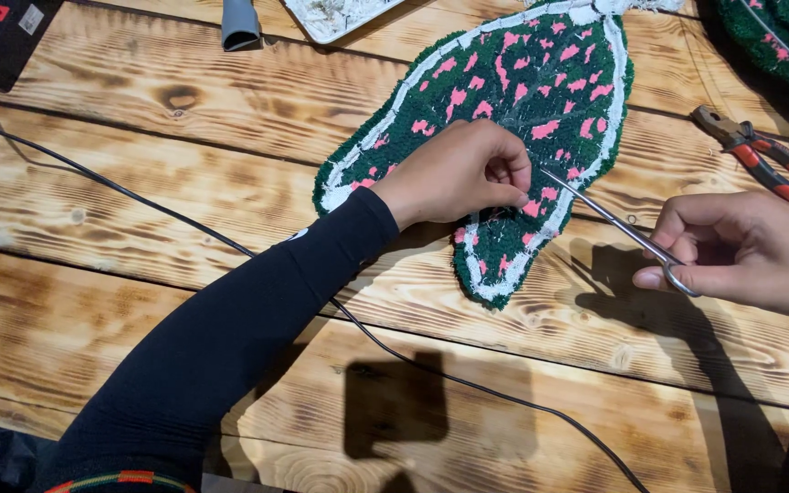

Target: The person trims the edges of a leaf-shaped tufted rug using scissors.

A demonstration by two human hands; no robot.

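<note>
Your left hand (458,173) pinches the one green leaf-shaped rug (522,119) near its white lower edge, mid-table, while your right hand (746,251) grips one pair of scissors (618,226), tips touching the rug. One pair of red-handled pliers (760,157) lies just right of the rug; bare wooden table (120,183) opens leftward, crossed by one black cable (139,203).

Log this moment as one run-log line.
left hand: pressing on green-and-pink tufted rug | right hand: holding scissors, tips at rug | pliers: idle on wooden table
</note>
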